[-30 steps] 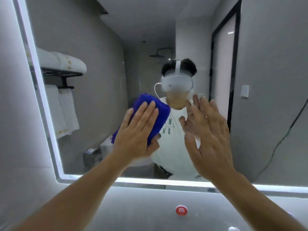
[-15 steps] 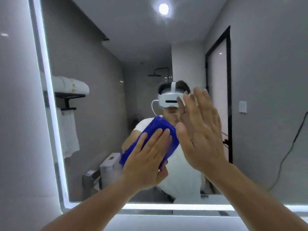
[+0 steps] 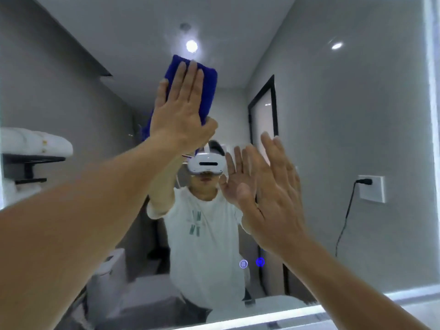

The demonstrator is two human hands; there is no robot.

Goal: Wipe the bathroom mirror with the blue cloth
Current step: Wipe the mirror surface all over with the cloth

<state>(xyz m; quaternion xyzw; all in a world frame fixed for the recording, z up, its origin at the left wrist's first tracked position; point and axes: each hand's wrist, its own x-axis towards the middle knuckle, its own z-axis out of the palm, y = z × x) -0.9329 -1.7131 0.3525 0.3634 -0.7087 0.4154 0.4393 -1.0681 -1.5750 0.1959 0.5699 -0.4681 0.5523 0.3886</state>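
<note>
Now the left hand (image 3: 183,110) has swept well up the mirror (image 3: 333,115): half a second ago it was working the blue cloth (image 3: 209,91) at about chest height in the reflection, and here the cloth sits high on the glass, just under the reflected ceiling light (image 3: 191,46). Its fingers (image 3: 190,77) lie straight and close together, flat over the cloth and pressing it to the glass, with the thumb along the cloth's lower edge. The right hand (image 3: 269,201) has stayed at mid-height, well below the cloth and off to its right, holding nothing, its fingers (image 3: 278,158) straight and a little fanned. From where I stand I can't tell whether it leans on the glass or only hovers just off it. To my eye the wipe has gone from the middle band to the upper part, so the job is well under way but not done: the wide stretch on the right and the strip above the lit lower edge (image 3: 262,315) look like they're still to come
</note>
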